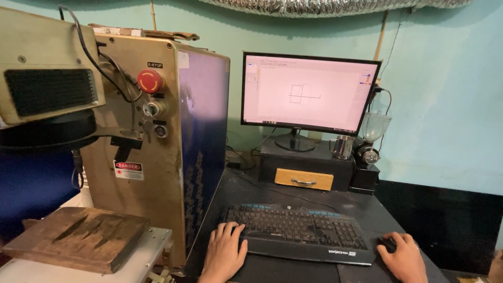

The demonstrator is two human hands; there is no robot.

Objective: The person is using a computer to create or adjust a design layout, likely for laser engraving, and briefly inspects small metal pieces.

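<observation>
— Where are the hands?

— Both at the near edge of the dark desk (293, 196). The left hand (224, 250) lies flat, fingers loosely spread, at the left end of the black keyboard (299, 231), so the keys are in reach. The right hand (403, 257) curls over a black mouse (388, 244) just beside the keyboard's right end, gripping nothing else.

— And the monitor (309, 93)?

— Raised on a black box with a wooden drawer front (304, 179) at the desk's back edge, likely for eye height; it shows a line drawing on a pale screen.

— Any signs?

— On the tan machine cabinet (152, 152) at the left: a round red stop button (150, 80) near the top, and a small red-and-white warning label (128, 170) lower down. A scorched wooden board (78, 238) lies below.
</observation>
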